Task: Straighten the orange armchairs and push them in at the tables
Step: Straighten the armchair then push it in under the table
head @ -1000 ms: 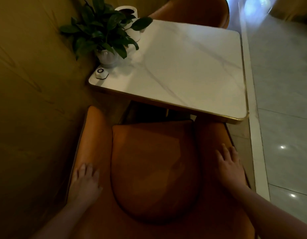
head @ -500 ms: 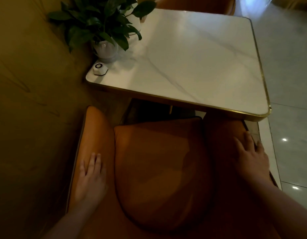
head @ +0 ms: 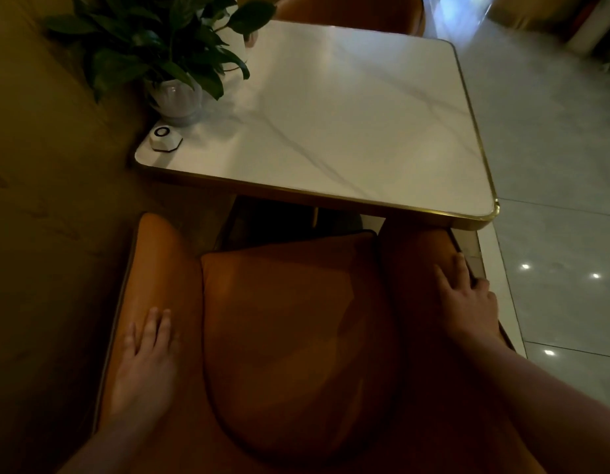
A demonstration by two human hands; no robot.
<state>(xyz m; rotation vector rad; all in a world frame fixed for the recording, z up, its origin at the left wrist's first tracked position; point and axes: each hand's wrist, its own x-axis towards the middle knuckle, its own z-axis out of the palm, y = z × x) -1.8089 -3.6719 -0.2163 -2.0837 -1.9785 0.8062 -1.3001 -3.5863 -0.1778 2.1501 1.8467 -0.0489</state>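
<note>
An orange armchair (head: 290,323) fills the lower half of the view, its seat facing a white marble table (head: 348,124) with a gold rim. The chair's right arm reaches just under the table's near edge. My left hand (head: 144,367) lies flat on the chair's left arm, fingers forward. My right hand (head: 468,299) presses on the right arm, fingers curling over its outer edge. A second orange armchair (head: 348,10) shows at the far side of the table, mostly hidden by the tabletop.
A potted green plant (head: 160,56) in a white pot and a small white call button (head: 165,138) stand on the table's left corner. A tan wall (head: 40,200) runs along the left. Glossy tiled floor (head: 563,234) lies to the right.
The armchair has slid forward toward the table, its right arm now under the near edge. Both hands stayed on the arms and moved forward with it.
</note>
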